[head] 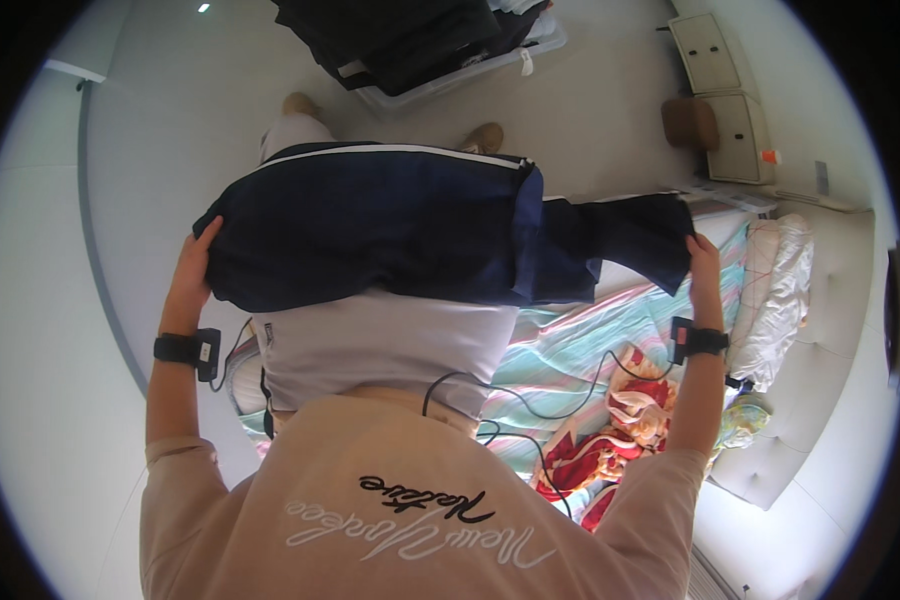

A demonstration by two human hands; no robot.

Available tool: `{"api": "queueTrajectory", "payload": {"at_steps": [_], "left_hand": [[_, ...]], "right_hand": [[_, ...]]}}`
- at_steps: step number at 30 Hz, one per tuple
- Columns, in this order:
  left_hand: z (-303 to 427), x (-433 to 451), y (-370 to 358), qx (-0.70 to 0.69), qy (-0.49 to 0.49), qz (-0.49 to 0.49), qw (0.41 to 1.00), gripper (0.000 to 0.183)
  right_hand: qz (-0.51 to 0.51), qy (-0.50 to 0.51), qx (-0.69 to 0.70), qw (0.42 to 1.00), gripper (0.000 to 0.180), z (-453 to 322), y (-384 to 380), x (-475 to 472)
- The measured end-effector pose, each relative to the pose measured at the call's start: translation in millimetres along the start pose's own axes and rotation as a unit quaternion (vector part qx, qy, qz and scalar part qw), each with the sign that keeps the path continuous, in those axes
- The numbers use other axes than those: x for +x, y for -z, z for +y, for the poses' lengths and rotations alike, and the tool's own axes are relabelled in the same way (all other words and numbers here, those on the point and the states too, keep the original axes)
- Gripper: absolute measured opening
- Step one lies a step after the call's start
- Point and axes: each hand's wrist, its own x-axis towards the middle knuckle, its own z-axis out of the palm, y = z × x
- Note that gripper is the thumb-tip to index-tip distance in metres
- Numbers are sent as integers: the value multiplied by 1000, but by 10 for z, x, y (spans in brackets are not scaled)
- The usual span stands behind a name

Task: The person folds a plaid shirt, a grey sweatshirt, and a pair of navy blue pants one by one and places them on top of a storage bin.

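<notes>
A navy blue garment (375, 225) with white piping along its far edge is stretched across my lap. It looks like sportswear, but whether it is a jacket or trousers I cannot tell. My left hand (197, 259) grips its rounded left end, thumb on top and the other fingers hidden beneath. At the far right, my right hand (703, 259) pinches the corner of a narrower part that reaches out past a folded edge (527, 232). Between the hands the cloth hangs loosely over my light shorts (390, 337).
A bed with a striped sheet (547, 360) lies right of me, holding a red floral cloth (630, 427) and pillows (776, 292) by the headboard (825, 352). Dark clothes (412, 37) fill a clear plastic bin (465, 79) ahead. Cables (525, 412) run from my wrist devices. Cabinets (735, 135) stand at far right.
</notes>
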Motion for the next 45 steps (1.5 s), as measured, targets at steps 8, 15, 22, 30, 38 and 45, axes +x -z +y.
{"api": "queueTrajectory", "payload": {"at_steps": [8, 15, 22, 30, 38, 45], "left_hand": [[50, -36, -55, 8, -26, -12, 1000, 49], [36, 4, -90, 21, -24, -17, 999, 50], [62, -79, -99, 11, -21, -5, 1000, 50], [116, -147, -137, 9, -27, -27, 999, 51], [32, -33, -115, -11, 0, -6, 1000, 49], [16, -6, -76, -13, -3, -16, 1000, 50]], "right_hand": [[173, 8, -173, 970, 29, 166, 1314, 118], [126, 44, -396, 908, 33, 127, 1343, 11], [6, -50, 102, 993, 32, -135, 628, -183], [147, -61, 74, 984, 35, 336, 992, 43], [46, 85, -51, 994, 38, -903, -93, -357], [-212, 208, -64, 953, 44, -1291, -2040, -1548]]}}
